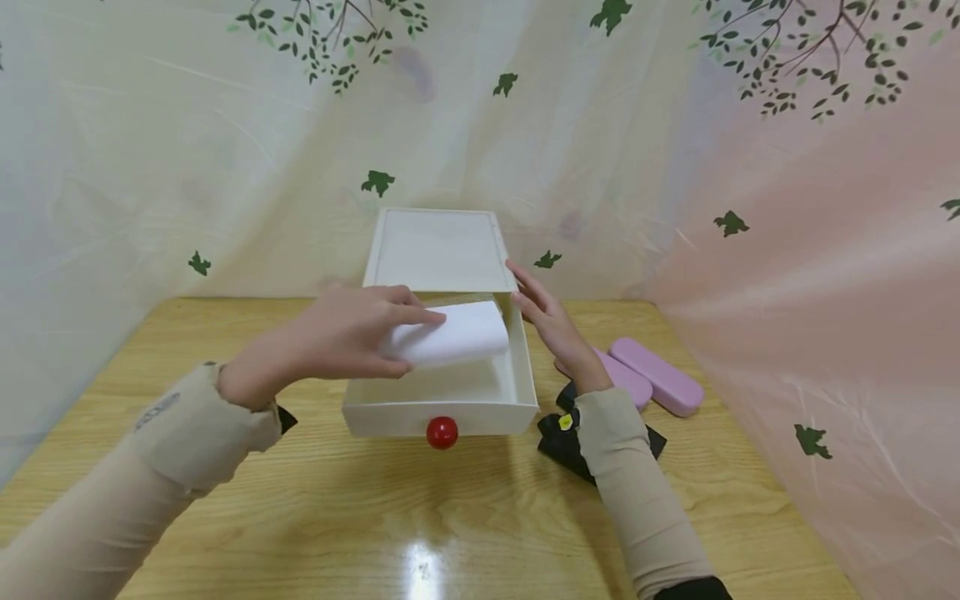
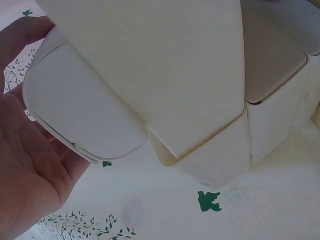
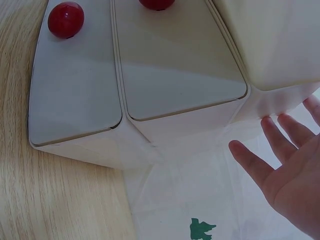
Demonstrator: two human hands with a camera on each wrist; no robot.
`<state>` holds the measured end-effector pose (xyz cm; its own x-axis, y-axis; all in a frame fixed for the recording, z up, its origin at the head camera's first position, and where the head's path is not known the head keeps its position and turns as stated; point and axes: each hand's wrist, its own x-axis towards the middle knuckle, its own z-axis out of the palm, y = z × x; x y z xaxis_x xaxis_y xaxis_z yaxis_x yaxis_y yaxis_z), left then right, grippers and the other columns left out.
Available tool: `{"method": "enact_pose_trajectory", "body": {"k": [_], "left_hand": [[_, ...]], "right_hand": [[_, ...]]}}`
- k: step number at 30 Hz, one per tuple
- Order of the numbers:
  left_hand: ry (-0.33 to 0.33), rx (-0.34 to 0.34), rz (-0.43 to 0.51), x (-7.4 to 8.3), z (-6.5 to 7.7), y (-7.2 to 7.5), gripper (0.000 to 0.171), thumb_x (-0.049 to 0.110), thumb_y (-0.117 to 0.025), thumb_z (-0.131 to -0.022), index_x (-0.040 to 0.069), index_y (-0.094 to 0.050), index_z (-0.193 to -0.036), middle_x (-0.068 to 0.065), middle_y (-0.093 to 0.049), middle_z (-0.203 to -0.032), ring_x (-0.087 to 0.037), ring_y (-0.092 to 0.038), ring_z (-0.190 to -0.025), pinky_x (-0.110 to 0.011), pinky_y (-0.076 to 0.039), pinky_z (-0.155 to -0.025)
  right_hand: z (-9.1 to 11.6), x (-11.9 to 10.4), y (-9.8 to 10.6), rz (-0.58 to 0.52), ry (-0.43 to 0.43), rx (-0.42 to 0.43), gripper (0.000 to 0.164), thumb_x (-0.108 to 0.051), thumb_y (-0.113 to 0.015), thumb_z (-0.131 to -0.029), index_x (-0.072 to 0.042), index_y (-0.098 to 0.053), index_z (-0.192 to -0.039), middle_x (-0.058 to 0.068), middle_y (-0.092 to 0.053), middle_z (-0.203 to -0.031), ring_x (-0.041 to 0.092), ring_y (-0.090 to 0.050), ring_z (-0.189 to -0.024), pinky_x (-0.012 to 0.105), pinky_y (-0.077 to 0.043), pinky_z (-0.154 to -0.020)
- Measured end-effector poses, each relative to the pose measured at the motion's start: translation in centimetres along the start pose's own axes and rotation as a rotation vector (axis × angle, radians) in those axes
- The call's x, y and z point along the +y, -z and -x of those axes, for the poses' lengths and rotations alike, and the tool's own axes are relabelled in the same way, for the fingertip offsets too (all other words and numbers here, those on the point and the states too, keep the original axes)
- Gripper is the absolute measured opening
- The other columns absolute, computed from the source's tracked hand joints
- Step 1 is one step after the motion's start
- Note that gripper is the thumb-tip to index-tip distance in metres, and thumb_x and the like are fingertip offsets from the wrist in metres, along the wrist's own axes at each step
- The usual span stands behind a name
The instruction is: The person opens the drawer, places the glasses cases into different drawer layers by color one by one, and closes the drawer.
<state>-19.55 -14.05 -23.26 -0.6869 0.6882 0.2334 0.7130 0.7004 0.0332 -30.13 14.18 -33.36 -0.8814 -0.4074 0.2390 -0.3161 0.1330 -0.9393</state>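
Your left hand (image 1: pixel 345 332) grasps the white case (image 1: pixel 468 335) over the open drawer (image 1: pixel 390 418); your right hand (image 1: pixel 561 329), at the drawer's two o'clock, touches the cabinet (image 1: pixel 442 248), gripping nothing. You seem to be passing the case in or out, direction unclear; moving it probably calls for clearing the rim.

head: above, forward-down, widest | left wrist, right wrist: close — both share drawer unit (image 3: pixel 175 65)
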Motion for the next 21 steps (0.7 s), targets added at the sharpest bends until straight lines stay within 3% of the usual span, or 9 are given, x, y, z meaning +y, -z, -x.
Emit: {"method": "enact_pose_trajectory", "body": {"k": [10, 21], "left_hand": [[-0.036, -0.027, 0.002, 0.6, -0.9, -1.2, 0.047, 0.026, -0.079, -0.076, 0.016, -0.069, -0.121, -0.006, -0.068, -0.114, -0.017, -0.062, -0.079, -0.029, -0.050, -0.055], [-0.060, -0.078, -0.009, 0.7, -1.2, -2.6, 0.043, 0.026, -0.076, -0.076, 0.017, -0.070, -0.117, -0.006, -0.067, -0.105, -0.016, -0.059, -0.078, -0.030, -0.050, -0.053]], "right_hand": [[0.0, 0.0, 0.0, -0.011, 0.007, -0.008, 0.051, -0.026, -0.042, -0.104, -0.028, -0.028, -0.153, -0.003, -0.026, -0.161, 0.022, -0.029, -0.146, 0.052, -0.028, -0.118], [0.0, 0.1, 0.0, 0.005, -0.003, 0.005, 0.050, -0.028, -0.042, -0.104, -0.029, -0.029, -0.153, -0.004, -0.026, -0.161, 0.021, -0.029, -0.147, 0.051, -0.029, -0.118]]}}
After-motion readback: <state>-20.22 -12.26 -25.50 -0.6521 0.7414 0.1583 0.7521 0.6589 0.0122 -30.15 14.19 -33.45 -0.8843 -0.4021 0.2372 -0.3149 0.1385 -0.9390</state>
